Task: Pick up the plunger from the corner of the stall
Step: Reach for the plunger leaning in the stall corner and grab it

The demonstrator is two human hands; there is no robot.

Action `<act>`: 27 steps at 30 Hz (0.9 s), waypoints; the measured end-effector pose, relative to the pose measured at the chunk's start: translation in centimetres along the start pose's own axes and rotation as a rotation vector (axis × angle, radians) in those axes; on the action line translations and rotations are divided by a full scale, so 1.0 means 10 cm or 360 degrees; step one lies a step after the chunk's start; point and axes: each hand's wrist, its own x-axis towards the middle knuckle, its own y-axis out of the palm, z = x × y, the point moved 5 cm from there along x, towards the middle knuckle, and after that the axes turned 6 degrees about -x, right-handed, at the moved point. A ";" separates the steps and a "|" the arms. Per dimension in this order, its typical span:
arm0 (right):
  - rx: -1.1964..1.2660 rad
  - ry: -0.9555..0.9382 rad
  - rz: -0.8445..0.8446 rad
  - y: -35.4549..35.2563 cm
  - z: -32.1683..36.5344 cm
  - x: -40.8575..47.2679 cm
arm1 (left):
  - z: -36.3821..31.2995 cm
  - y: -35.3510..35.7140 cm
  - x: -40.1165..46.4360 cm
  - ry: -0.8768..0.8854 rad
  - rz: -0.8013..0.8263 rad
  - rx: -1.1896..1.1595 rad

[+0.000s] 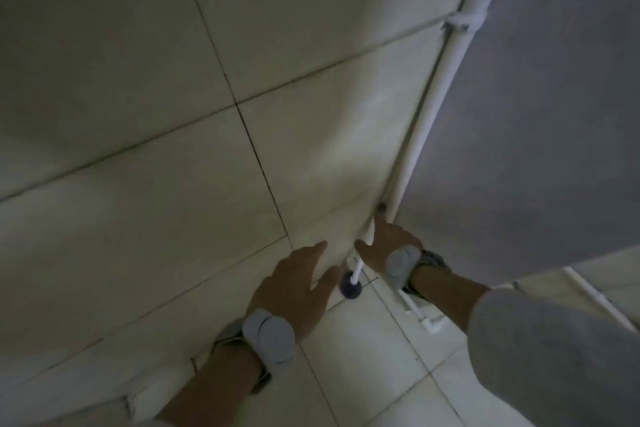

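The plunger stands in the stall corner, its dark rubber cup [350, 285] on the floor tiles and its thin white handle [358, 267] leaning up toward the corner. My right hand [388, 243] is at the handle, which runs between the thumb on the left and the outstretched fingers on the right. The fingers are not curled around it. My left hand [294, 288] hovers just left of the cup with fingers spread and nothing in it. Both wrists carry grey bands.
A white pipe [446, 69] runs down the corner between the tiled wall [173, 114] and the grey stall partition [554, 114]. A low white pipe fitting [429, 322] lies on the floor under my right forearm. A white object [156, 395] sits at the bottom left.
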 end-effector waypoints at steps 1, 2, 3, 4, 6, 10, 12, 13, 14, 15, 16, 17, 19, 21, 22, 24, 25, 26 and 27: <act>-0.0022 0.0048 0.0012 0.04 0.03 0.10 | 0.05 0.00 0.07 -0.0002 0.0009 -0.0039; -0.0015 0.0096 0.0009 0.09 0.06 0.19 | 0.10 0.00 0.13 -0.0011 0.0018 -0.0036; -0.0008 0.0146 0.0009 0.20 0.11 0.33 | 0.21 0.02 0.23 -0.0016 0.0029 -0.0030; -0.0007 0.0239 -0.0027 0.16 0.11 0.40 | 0.23 0.01 0.28 -0.0045 0.0048 -0.0026; -0.0039 0.0389 -0.0021 0.20 0.10 0.51 | 0.25 0.03 0.34 -0.0030 0.0068 -0.0045; -0.0285 0.0370 0.0089 0.22 0.14 0.61 | 0.34 0.05 0.43 0.0006 0.0057 -0.0127; -0.0205 0.0372 -0.0009 0.24 0.11 0.65 | 0.41 0.07 0.44 0.0000 0.0064 -0.0137; -0.0169 0.0355 -0.0069 0.26 0.09 0.67 | 0.44 0.09 0.44 -0.0005 0.0065 -0.0133; -0.0145 0.0335 -0.0110 0.26 0.07 0.69 | 0.47 0.11 0.44 -0.0009 0.0069 -0.0114; -0.0127 0.0320 -0.0118 0.28 0.06 0.71 | 0.50 0.12 0.43 -0.0010 0.0070 -0.0102; -0.0109 0.0315 -0.0127 0.29 0.04 0.72 | 0.53 0.14 0.43 -0.0015 0.0074 -0.0098; -0.0109 0.0301 -0.0158 0.27 0.04 0.74 | 0.54 0.13 0.42 -0.0018 0.0071 -0.0093; -0.0135 0.0246 -0.0226 0.24 0.03 0.75 | 0.58 0.16 0.41 -0.0028 0.0089 -0.0076; -0.0194 0.0192 -0.0191 0.22 0.02 0.77 | 0.61 0.17 0.40 -0.0036 0.0088 -0.0064; -0.0221 0.0178 -0.0153 0.22 0.02 0.77 | 0.63 0.17 0.41 -0.0040 0.0085 -0.0066; -0.0259 0.0183 -0.0100 0.21 -0.01 0.75 | 0.68 0.19 0.41 -0.0048 0.0105 -0.0081; -0.0255 0.0181 -0.0114 0.21 -0.02 0.73 | 0.70 0.20 0.42 -0.0046 0.0118 -0.0083; -0.0247 0.0174 -0.0136 0.22 -0.05 0.70 | 0.71 0.22 0.41 -0.0045 0.0128 -0.0087; -0.0234 0.0150 -0.0154 0.22 -0.04 0.69 | 0.73 0.21 0.42 -0.0048 0.0122 -0.0104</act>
